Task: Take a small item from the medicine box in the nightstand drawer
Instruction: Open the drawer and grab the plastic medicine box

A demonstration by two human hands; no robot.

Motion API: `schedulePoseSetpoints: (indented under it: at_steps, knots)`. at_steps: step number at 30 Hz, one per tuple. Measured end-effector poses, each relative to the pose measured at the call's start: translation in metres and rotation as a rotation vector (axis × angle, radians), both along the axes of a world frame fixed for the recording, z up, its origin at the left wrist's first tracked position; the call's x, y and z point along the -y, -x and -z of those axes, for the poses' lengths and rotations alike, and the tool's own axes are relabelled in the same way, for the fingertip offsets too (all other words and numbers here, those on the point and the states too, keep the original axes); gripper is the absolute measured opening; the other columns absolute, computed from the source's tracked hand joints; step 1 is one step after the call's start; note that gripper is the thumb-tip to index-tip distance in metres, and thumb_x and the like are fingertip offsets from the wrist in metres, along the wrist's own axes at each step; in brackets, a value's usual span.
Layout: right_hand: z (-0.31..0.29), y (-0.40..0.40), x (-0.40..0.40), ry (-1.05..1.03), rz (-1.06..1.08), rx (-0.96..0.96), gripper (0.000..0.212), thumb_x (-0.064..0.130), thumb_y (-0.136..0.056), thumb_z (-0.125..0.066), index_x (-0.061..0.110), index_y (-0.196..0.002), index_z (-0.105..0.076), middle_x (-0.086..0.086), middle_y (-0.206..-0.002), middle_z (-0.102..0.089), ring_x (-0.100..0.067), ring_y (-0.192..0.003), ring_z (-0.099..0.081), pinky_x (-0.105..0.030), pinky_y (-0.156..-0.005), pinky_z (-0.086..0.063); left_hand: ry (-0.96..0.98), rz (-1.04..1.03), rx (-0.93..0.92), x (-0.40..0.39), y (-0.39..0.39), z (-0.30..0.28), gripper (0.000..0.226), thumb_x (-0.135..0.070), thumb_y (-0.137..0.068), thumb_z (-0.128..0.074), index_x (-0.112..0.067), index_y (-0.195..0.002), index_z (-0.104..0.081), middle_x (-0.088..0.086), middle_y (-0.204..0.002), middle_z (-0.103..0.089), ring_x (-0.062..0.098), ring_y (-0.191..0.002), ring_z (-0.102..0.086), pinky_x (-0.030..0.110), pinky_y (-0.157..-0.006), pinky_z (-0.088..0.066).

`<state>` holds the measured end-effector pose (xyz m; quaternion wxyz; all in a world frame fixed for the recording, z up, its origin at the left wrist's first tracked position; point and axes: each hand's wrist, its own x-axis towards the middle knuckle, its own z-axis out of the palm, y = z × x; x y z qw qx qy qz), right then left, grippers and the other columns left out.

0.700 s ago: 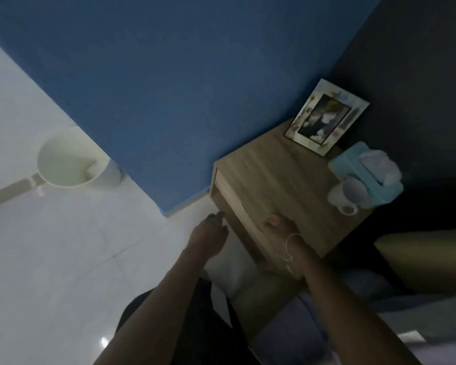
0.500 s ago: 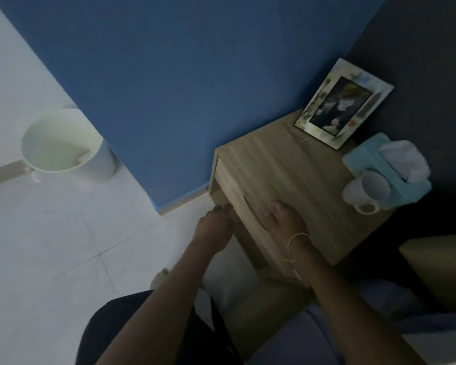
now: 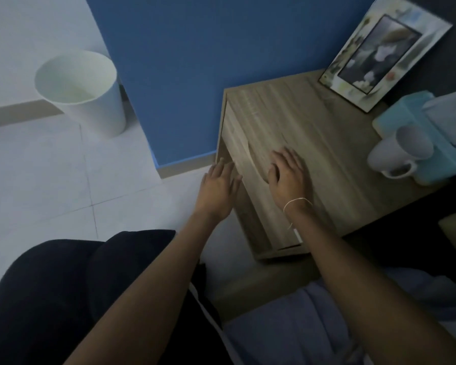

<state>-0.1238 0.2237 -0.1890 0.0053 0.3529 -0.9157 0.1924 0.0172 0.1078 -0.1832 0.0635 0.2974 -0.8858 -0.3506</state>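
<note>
A wooden nightstand (image 3: 316, 133) stands against the blue wall in dim light. Its drawer front (image 3: 250, 177) is closed, with a curved cut-out at its top edge. My right hand (image 3: 287, 175) lies flat on the front edge of the top, fingers spread near the cut-out, a thin white string around its wrist. My left hand (image 3: 217, 188) hovers at the left end of the drawer front, fingers extended and touching its edge. Neither hand holds anything. The medicine box is hidden from view.
On the nightstand top stand a photo frame (image 3: 385, 51), a teal tissue box (image 3: 432, 133) and a white mug (image 3: 400, 154). A white waste bin (image 3: 84, 93) sits on the tiled floor by the wall. My dark-clothed knee (image 3: 63, 299) and bedding (image 3: 313, 325) fill the foreground.
The view has come closer to the nightstand. My left hand has opened from a loose curl and reached the drawer front's left end. My right hand has slid forward on the top.
</note>
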Motion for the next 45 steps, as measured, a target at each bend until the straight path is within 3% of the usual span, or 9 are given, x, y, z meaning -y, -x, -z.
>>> schedulePoseSetpoints:
  at_steps: [3,12,21,26,28,33,37,40,45]
  knots:
    - [0.005,0.003,-0.001,-0.015,0.065,-0.015,0.046,0.032,-0.094,-0.042,0.014,-0.135,-0.051,-0.012,-0.146,-0.047,-0.029,-0.140,-0.035,-0.050,-0.116,-0.024,-0.020,-0.013,0.013,0.006,0.032,0.013,0.055,-0.035,-0.099,-0.036,-0.009,-0.146,-0.027,0.016,-0.156,-0.026,0.031,-0.144,-0.024,0.046,-0.117,-0.025]
    - [0.015,0.007,0.002,-0.043,0.093,-0.073,0.046,0.035,-0.093,-0.041,0.016,-0.134,-0.048,-0.009,-0.144,-0.049,-0.028,-0.137,-0.037,-0.052,-0.111,-0.032,-0.195,-0.053,0.003,0.015,0.097,0.054,0.076,-0.036,-0.094,-0.046,-0.006,-0.149,-0.004,0.013,-0.160,-0.007,0.027,-0.147,-0.012,0.037,-0.119,-0.014]
    - [0.016,0.008,0.002,0.006,0.103,-0.060,0.046,0.035,-0.091,-0.045,0.015,-0.132,-0.051,-0.009,-0.143,-0.050,-0.029,-0.135,-0.040,-0.052,-0.109,-0.033,-0.215,-0.066,-0.036,0.020,0.106,0.056,0.103,-0.045,-0.082,-0.061,-0.007,-0.148,0.008,0.012,-0.161,-0.002,0.030,-0.146,-0.015,0.043,-0.119,-0.022]
    - [0.015,0.006,0.002,0.023,0.108,-0.037,0.046,0.036,-0.092,-0.043,0.015,-0.132,-0.051,-0.010,-0.143,-0.050,-0.031,-0.135,-0.040,-0.052,-0.109,-0.034,-0.074,-0.028,-0.035,0.034,0.087,0.053,0.103,-0.041,-0.084,-0.061,-0.006,-0.148,0.012,0.019,-0.159,0.011,0.030,-0.148,0.001,0.046,-0.120,-0.017]
    - [0.014,0.006,0.002,0.021,0.095,-0.036,0.047,0.037,-0.092,-0.042,0.013,-0.131,-0.052,-0.012,-0.142,-0.051,-0.032,-0.134,-0.041,-0.053,-0.108,-0.035,0.041,0.008,-0.012,0.045,0.075,0.048,0.107,-0.044,-0.082,-0.063,-0.010,-0.148,0.013,0.016,-0.159,0.014,0.031,-0.148,0.007,0.044,-0.120,-0.007]
    - [0.010,0.007,0.003,-0.025,0.057,-0.013,0.056,0.048,-0.093,-0.042,0.012,-0.136,-0.047,-0.014,-0.144,-0.048,-0.032,-0.137,-0.037,-0.052,-0.112,-0.031,0.270,0.096,0.161,0.070,0.046,0.040,0.105,-0.053,-0.081,-0.059,-0.011,-0.149,0.009,0.009,-0.161,0.011,0.024,-0.147,0.013,0.039,-0.115,0.007]
    - [0.008,0.006,0.003,-0.068,0.034,0.014,0.066,0.051,-0.092,-0.041,0.009,-0.143,-0.037,-0.015,-0.150,-0.040,-0.031,-0.142,-0.029,-0.053,-0.117,-0.022,0.388,0.081,0.294,0.078,0.017,0.032,0.098,-0.054,-0.086,-0.053,-0.009,-0.149,0.008,0.011,-0.161,0.008,0.025,-0.147,0.011,0.040,-0.117,0.005]
    - [0.008,0.006,0.003,-0.095,0.031,-0.018,0.064,0.047,-0.094,-0.045,0.005,-0.142,-0.039,-0.016,-0.151,-0.039,-0.032,-0.142,-0.030,-0.050,-0.118,-0.019,0.459,0.096,0.377,0.087,-0.002,0.022,0.080,-0.049,-0.095,-0.035,-0.006,-0.149,0.007,0.013,-0.160,0.008,0.026,-0.148,0.008,0.044,-0.122,-0.002]
    - [0.008,0.004,0.005,-0.115,0.041,-0.051,0.063,0.047,-0.095,-0.042,0.004,-0.141,-0.041,-0.017,-0.149,-0.042,-0.033,-0.141,-0.033,-0.050,-0.117,-0.022,0.429,0.124,0.475,0.101,-0.030,0.009,0.069,-0.045,-0.099,-0.021,-0.007,-0.149,0.008,0.011,-0.160,0.010,0.026,-0.148,0.009,0.043,-0.121,-0.002]
